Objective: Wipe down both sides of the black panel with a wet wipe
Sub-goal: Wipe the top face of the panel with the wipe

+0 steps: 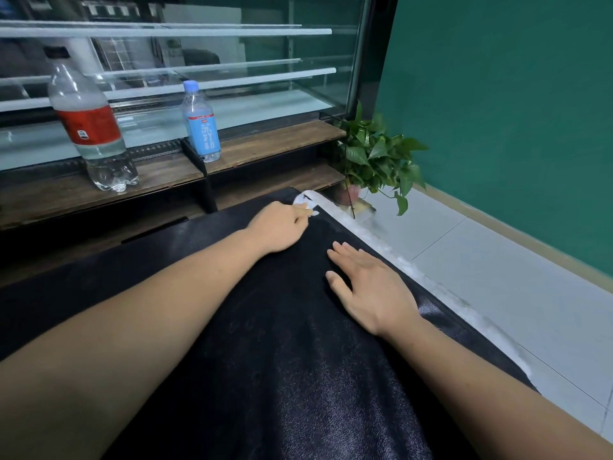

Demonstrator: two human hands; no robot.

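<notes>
A black panel is laid flat, extending from the viewer toward a wooden shelf. A white wipe is pinched in the curled fingers of the left hand and held at the panel's far corner. The right hand is laid flat on the panel near its right edge, fingers straight and grasping nothing. A red-labelled bottle and a blue-labelled bottle are stood upright on the shelf, with a leafy plant beside it.

Left hand presses wet wipe on black panel; right hand flat.
</notes>
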